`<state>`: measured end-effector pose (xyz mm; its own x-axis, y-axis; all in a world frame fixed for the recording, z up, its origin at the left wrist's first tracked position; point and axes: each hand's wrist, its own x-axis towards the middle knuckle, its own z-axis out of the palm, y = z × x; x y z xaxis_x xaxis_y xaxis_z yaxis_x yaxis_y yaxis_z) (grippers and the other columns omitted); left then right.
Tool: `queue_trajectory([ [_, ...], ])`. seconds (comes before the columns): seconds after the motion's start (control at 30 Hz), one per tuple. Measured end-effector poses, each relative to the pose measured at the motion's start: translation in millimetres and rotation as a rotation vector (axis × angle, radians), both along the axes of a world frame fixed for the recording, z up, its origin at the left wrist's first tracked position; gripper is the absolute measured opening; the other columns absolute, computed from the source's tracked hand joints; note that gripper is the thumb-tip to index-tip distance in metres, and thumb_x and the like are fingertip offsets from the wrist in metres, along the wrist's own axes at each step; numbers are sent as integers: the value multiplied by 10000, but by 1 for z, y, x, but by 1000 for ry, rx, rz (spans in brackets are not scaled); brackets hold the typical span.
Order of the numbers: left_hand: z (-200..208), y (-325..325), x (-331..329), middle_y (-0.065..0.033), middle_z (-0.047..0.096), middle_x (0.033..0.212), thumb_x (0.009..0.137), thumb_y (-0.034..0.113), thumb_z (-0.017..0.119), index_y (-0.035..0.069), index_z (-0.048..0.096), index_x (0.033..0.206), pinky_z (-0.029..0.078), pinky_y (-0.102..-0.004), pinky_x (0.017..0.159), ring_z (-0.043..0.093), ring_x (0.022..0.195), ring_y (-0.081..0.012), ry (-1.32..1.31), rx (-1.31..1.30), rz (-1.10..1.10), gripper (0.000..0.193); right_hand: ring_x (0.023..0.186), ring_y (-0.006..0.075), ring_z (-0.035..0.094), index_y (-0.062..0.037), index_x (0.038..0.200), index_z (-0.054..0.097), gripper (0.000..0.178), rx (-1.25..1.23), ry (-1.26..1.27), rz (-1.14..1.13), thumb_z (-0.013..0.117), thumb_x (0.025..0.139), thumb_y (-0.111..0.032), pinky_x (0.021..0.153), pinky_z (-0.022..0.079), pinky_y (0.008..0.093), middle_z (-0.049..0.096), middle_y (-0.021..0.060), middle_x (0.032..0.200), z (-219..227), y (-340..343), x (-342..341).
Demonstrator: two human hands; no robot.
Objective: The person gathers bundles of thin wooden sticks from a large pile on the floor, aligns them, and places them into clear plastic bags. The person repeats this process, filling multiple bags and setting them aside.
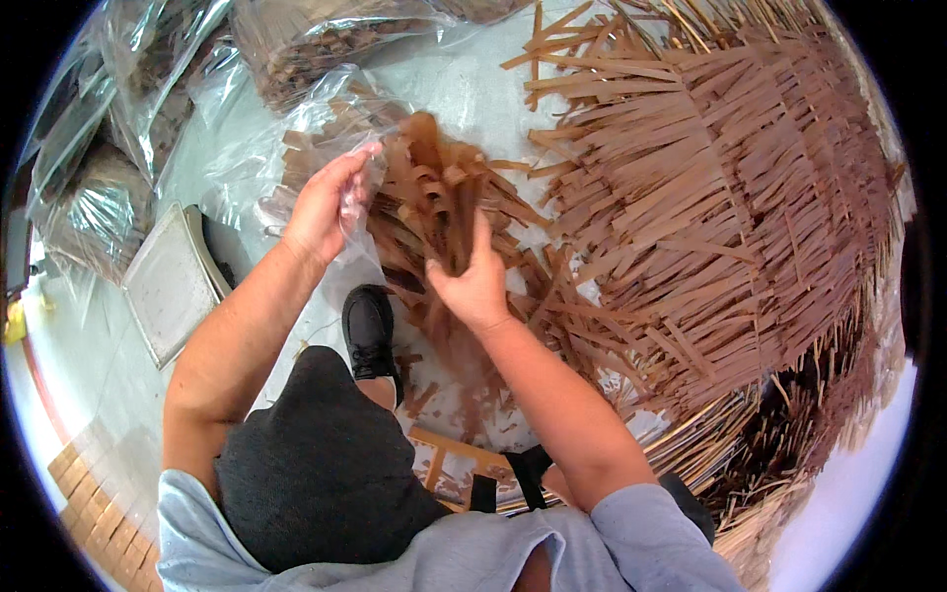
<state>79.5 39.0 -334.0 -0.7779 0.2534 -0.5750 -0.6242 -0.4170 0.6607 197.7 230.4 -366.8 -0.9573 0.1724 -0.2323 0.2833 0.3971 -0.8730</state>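
Left hand (330, 207): your fingers pinch a clear plastic bag (364, 255).
Right hand (475, 281): your fingers grip flat, brown, leaf-like strips (456, 202).
Tear risk: jutting ends could pierce the bag.

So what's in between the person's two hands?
In the head view, brown strips and part of a clear plastic bag lie between the left hand and the right hand.

A bundle of strips (449, 212) sits between a plastic bag (363, 252) on the left and a broad stack (691, 197) on the right. Filled bags (321, 44) lie on the floor (473, 94) ahead and left, a square platform (170, 284) on their near side.
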Motion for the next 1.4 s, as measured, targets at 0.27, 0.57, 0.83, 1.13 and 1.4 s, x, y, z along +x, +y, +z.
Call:
queue_trajectory([
  [0.27, 26, -1, 9, -2, 582, 890, 909, 161, 563, 115, 580, 1220, 471, -298, 628, 579, 743, -191, 894, -506, -595, 315, 930, 427, 616, -123, 1448, 220, 879, 351, -284, 348, 705, 720, -195, 794, 499, 483, 619, 223, 1100, -9, -45, 6],
  [0.57, 77, 13, 33, -166, 618, 1007, 835, 118, 589, 119, 536, 1272, 498, -397, 757, 610, 868, -342, 923, -720, -859, 440, 1100, 359, 556, 35, 1306, 432, 748, 384, 320, 370, 713, 723, -340, 941, 427, 441, 602, 226, 1101, -13, -64, -65],
  [0.83, -35, -26, 31, -131, 633, 1040, 876, 122, 557, 99, 639, 1135, 496, -350, 788, 632, 910, -274, 816, -915, -499, 273, 1223, 370, 436, -30, 1263, 503, 644, 273, 213, 766, 709, 738, -341, 1075, 312, 443, 479, 206, 1309, -2, -53, -27],
  [1.13, -33, -13, 45, -96, 581, 833, 896, 114, 564, 76, 658, 1065, 457, -309, 649, 561, 692, -199, 804, -958, -541, 197, 1242, 365, 442, -17, 1302, 491, 538, 95, -385, -423, 545, 913, -384, 1060, 314, 457, 475, 229, 1334, -52, 30, 72],
  [1.4, -57, -8, 55, -62, 542, 797, 896, 80, 561, 55, 647, 1058, 429, -260, 607, 507, 645, -146, 815, -904, -634, 186, 1154, 367, 531, -1, 1307, 459, 520, 35, 74, -279, 619, 869, -230, 1005, 399, 410, 527, 207, 1286, -32, 10, 43],
])
